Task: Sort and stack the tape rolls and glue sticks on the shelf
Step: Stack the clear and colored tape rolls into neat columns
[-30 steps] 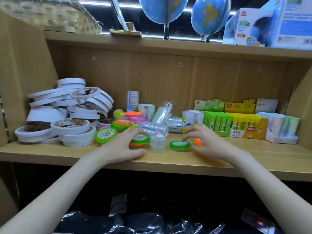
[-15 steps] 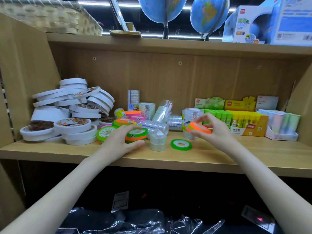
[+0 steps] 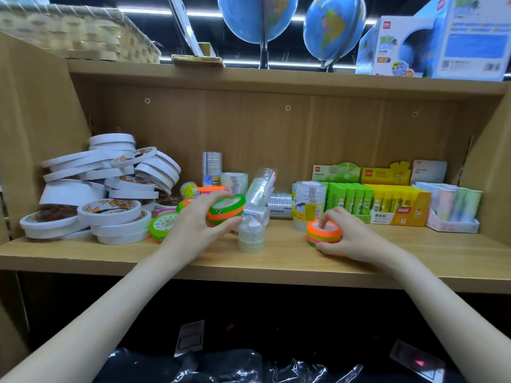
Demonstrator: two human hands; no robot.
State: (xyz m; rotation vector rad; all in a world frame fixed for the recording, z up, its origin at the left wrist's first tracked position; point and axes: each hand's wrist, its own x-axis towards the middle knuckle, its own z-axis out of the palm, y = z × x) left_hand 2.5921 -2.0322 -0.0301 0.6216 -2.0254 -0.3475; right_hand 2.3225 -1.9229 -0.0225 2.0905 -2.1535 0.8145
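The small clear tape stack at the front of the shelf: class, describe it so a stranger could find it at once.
Start at the wooden shelf and look near its front edge, between the two hands. There a short stack of small clear tape rolls stands upright on its own, apart from the clutter behind. Unlike the neon rolls in the left hand and under the right hand, it is colourless and untouched.
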